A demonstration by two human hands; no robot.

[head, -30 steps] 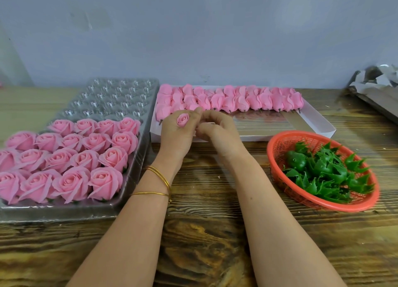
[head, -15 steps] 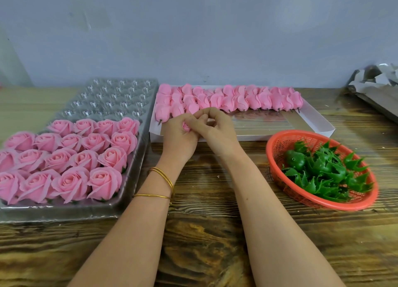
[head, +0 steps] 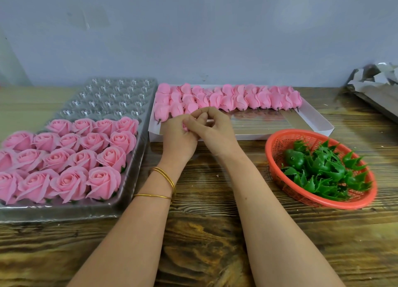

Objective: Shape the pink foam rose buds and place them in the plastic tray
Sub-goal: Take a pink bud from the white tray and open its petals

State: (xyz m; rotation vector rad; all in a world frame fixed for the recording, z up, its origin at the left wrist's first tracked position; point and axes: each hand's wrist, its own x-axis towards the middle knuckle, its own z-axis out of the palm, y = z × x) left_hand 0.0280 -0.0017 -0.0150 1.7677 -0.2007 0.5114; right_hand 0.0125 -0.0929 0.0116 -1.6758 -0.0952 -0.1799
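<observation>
Because a foam bud needs steadying while its petals are teased open, both hands meet just right of the plastic tray, level with its middle rows. The left hand curls round the rose bud, of which only a sliver of pink shows between the fingers. The right hand comes in over it with bent fingers pinching at its top, so each hand is closed on that one bud. I judge this to be the shaping step, with placing not yet done.

Finished roses fill the tray's near rows, packed close, while its far cups stand bare, probably so that filling runs away from the person. The white box of unshaped buds sits just right of the tray's far half, within a short reach. Farther right of the tray, well apart from it, an orange basket holds green calyxes. With supply to the right and tray to the left, the left hand can likely set the bud down without crossing arms.
</observation>
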